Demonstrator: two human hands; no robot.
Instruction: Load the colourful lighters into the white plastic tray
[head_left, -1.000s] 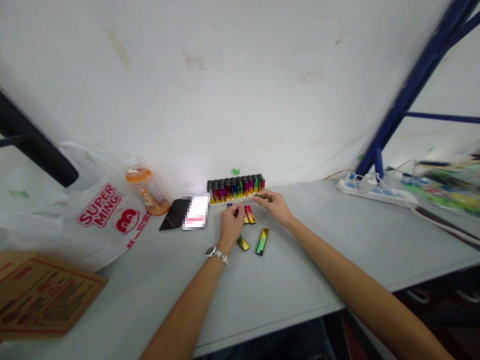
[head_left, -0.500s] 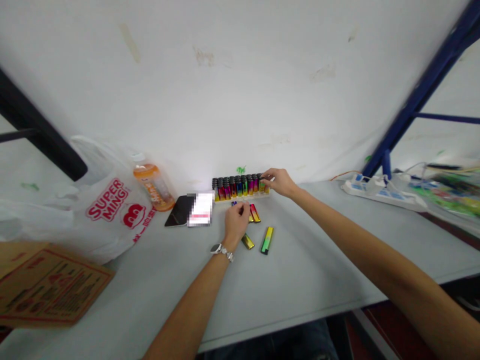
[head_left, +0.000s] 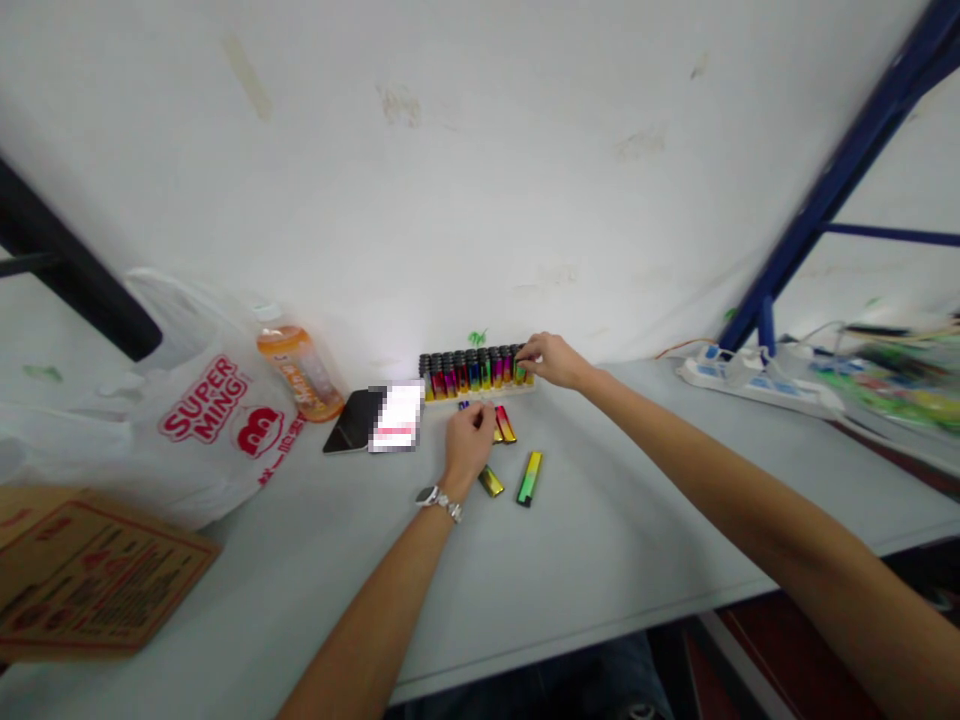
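Rows of colourful lighters point(head_left: 463, 373) with black tops stand upright in a low white tray point(head_left: 441, 401) against the wall. At the tray's right end, my right hand point(head_left: 555, 360) pinches a lighter among the standing ones; its fingers partly hide it. My left hand point(head_left: 469, 440), a metal watch on its wrist, is closed in front of the tray over loose lighters; what its fingers hold, if anything, is hidden. Beside it lie a red and gold lighter point(head_left: 506, 424) and a gold lighter point(head_left: 491, 481), partly covered. A green and yellow lighter point(head_left: 529, 479) lies apart, nearer the front.
Left of the tray lies a dark phone point(head_left: 352, 420), next to a blurred-out white patch. An orange drink bottle point(head_left: 300, 370), a white plastic bag point(head_left: 217, 430) and a cardboard box point(head_left: 105, 580) occupy the left side. A power strip point(head_left: 757, 385) sits at right beneath a blue post point(head_left: 825, 190).
The whole view has shifted slightly, with things appearing a little further left. Both hands stay at nearly the same places relative to the tray and loose lighters.
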